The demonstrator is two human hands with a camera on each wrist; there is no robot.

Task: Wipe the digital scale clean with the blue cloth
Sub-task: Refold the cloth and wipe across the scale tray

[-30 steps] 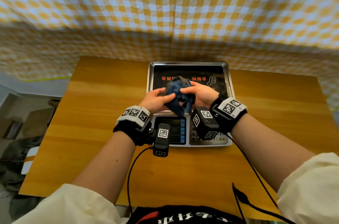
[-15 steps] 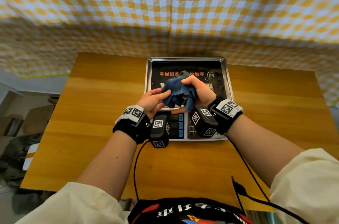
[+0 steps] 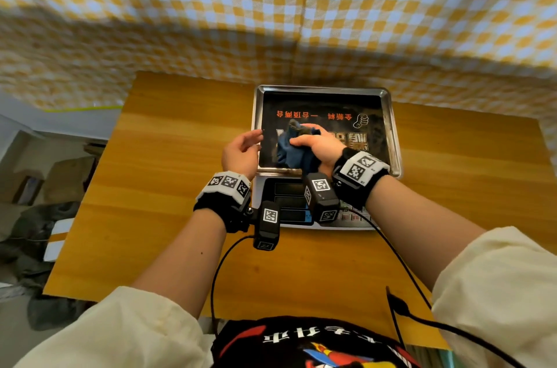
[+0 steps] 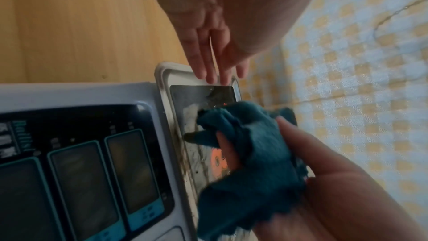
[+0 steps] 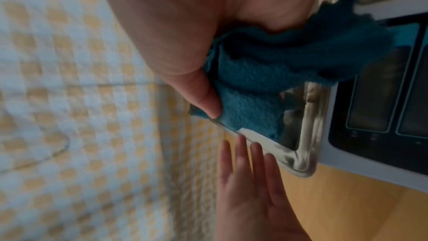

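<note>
Head view: digital scale [image 3: 327, 156] sits on counter [image 3: 150, 187]; right hand [image 3: 319, 146] clamps bunched blue cloth [image 3: 291, 150] over pan's near-left area; left hand [image 3: 241, 150] hangs apart, fingers relaxed, just beside pan's left rim. Risk: w/ scale unbraced, hard strokes may shift pan. L wrist view: cloth [image 4: 250, 162] hangs over smeared pan; contact can't be told. R wrist view: cloth [image 5: 266, 83] wadded, so only partial wiping contact is likely.

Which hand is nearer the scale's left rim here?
Left. The left hand is open with its fingers at the tray's left rim; the right hand grips the blue cloth over the tray's surface, further in.
</note>
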